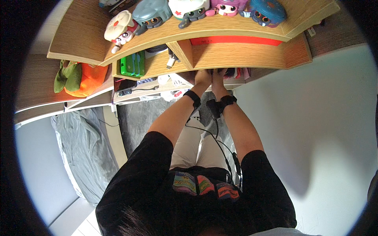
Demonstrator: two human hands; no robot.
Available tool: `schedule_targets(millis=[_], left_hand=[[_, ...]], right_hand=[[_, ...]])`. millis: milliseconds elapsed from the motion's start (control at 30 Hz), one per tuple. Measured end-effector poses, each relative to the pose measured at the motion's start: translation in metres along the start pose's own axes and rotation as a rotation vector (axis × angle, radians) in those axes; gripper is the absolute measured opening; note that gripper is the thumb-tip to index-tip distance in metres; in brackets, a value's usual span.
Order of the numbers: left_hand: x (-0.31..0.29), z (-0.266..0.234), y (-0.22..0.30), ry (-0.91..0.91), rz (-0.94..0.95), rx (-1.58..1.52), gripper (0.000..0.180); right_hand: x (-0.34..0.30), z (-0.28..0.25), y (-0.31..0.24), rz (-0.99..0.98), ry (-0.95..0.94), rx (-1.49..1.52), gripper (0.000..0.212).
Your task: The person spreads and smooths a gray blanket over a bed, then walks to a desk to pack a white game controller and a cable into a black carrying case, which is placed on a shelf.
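Observation:
Both my arms reach forward into the lower shelf space, under the front edge of a wooden shelf. My left hand (202,77) and my right hand (217,77) are side by side there, close together. The shelf above hides their fingers, so what they hold or touch cannot be seen. Just right of my right hand are several thin red and pink items, perhaps books or folders (238,73). To the left of my left hand lie white, crumpled-looking things (173,82). Black straps with a small device (214,109) and cables are around my wrists.
Several big-eyed toy figures (189,8) line the top shelf (220,27). Below are a red box (236,40), a green case (132,64) and a white plug (171,63). An orange and green plush (84,78) sits left. A white wall (307,118) bounds the right; grey bedding (84,145) lies left.

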State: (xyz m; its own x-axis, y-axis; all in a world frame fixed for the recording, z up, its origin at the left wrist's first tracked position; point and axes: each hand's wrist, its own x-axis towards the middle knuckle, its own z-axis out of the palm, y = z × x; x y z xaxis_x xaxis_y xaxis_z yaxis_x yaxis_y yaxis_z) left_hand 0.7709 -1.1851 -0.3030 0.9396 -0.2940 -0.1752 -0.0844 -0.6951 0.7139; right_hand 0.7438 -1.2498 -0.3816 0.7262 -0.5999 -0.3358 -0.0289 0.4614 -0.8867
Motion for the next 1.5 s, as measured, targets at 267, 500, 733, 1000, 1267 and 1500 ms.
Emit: schedule_targets(millis=[267,500,733,1000,1267,1500], left_hand=[[-0.004,-0.026,0.013,-0.162,0.003,0.0,0.043],[-0.097,-0.03,-0.022,-0.274,0.14,-0.136,0.043],[-0.234,-0.114,-0.144,-0.49,0.129,-0.265,0.034],[-0.333,-0.212,-0.145,-0.491,-0.064,-0.413,0.035],[-0.426,-0.249,-0.109,-0.793,0.159,-0.455,0.031],[-0.543,-0.318,-0.091,-1.375,0.274,-0.176,0.025]], right_hand=[[-0.004,-0.01,-0.005,-0.098,-0.068,-0.196,0.084],[-0.11,-0.05,-0.087,0.589,-0.124,-0.166,0.048],[-0.208,-0.083,-0.126,0.515,-0.123,-0.332,0.049],[-0.323,-0.079,-0.202,0.299,-0.205,-0.423,0.042],[-0.546,-0.106,-0.263,0.027,-0.288,-0.56,0.038],[-0.795,-0.179,-0.205,0.144,-0.062,-1.147,0.028]])
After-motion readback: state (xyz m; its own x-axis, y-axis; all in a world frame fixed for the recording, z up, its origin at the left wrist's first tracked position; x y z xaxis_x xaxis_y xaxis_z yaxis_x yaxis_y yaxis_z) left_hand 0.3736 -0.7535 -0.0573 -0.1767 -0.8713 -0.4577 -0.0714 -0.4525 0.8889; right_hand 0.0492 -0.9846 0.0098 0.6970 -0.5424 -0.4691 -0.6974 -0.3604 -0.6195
